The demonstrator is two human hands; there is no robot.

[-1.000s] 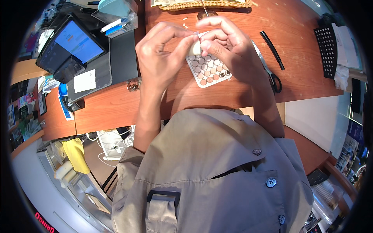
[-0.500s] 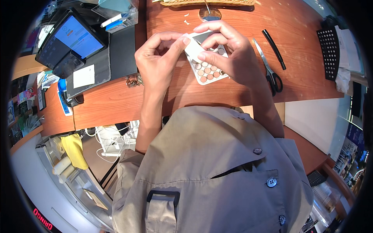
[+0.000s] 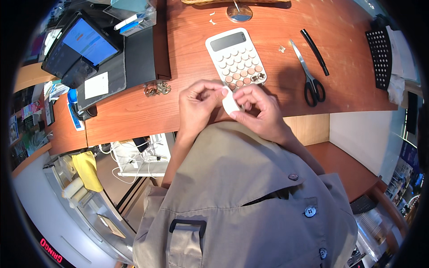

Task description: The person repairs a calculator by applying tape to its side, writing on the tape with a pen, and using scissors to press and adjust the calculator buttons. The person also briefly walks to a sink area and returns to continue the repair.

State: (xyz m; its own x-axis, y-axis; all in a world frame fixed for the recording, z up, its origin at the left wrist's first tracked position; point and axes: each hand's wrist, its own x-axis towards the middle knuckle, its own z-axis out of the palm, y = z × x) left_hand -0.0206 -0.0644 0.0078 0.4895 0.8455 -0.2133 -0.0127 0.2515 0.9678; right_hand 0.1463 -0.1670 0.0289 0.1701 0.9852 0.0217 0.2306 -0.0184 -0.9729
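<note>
Close to my body, just past the front edge of the wooden desk, both hands pinch one small white curved strip that looks like paper or tape. My left hand (image 3: pixel 196 107) grips the strip (image 3: pixel 230 102) at its upper left end, thumb against fingers. On the other side my right hand (image 3: pixel 262 112) holds its right edge with thumb and curled fingers. Just beyond my fingers lies a white calculator (image 3: pixel 229 43) with round white and peach keys and a grey display. My fingertips are near its lower edge; whether they touch it I cannot tell.
Black-handled scissors (image 3: pixel 306 73) and a slim black pen-like stick (image 3: pixel 314 52) lie to the right. A small clear crumpled bit (image 3: pixel 282 49) and white scraps (image 3: pixel 212 21) rest on the desk. A tablet (image 3: pixel 85 42) stands left; a round-based metal stand (image 3: pixel 239 14) is farther back.
Both hands have come back toward my body from above the calculator, carrying the white strip. The calculator's display and keys are now uncovered. The clear bit right of it now shows.
</note>
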